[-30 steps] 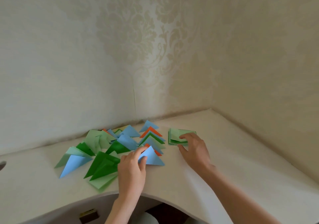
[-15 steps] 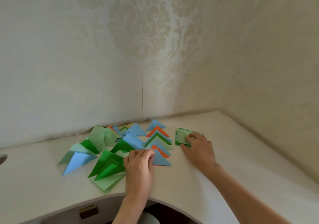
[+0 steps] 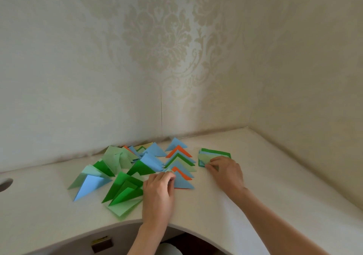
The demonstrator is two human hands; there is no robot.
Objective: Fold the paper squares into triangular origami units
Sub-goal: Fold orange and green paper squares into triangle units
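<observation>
The stack of paper squares (image 3: pixel 213 155) lies flat on the desk (image 3: pixel 275 186), just right of the spread of folded triangles (image 3: pixel 177 161), which serves as the landmark here. The sheets are judged to be very light, thin and limp, easily creased and apt to slide on one another, so a single sheet is best lifted at a free corner or edge, with the pile beneath kept from shifting. The right hand (image 3: pixel 225 171) rests on the near edge of that stack, its fingers curled onto the top pale green sheet; whether the sheet is truly pinched or only pressed cannot be told. At the near end of the triangles, a blue triangle (image 3: pixel 183 183) is touched by the left hand (image 3: pixel 159 191), whose fingers are bent over its left corner and appear to hold it down. Further left of the landmark, loose green and blue triangles (image 3: pixel 92 185) are scattered toward a round hole (image 3: pixel 5 184) in the desk. No container is seen; the papers are held by the desk top alone, which is met behind the triangles by the patterned wall (image 3: pixel 167 48).
</observation>
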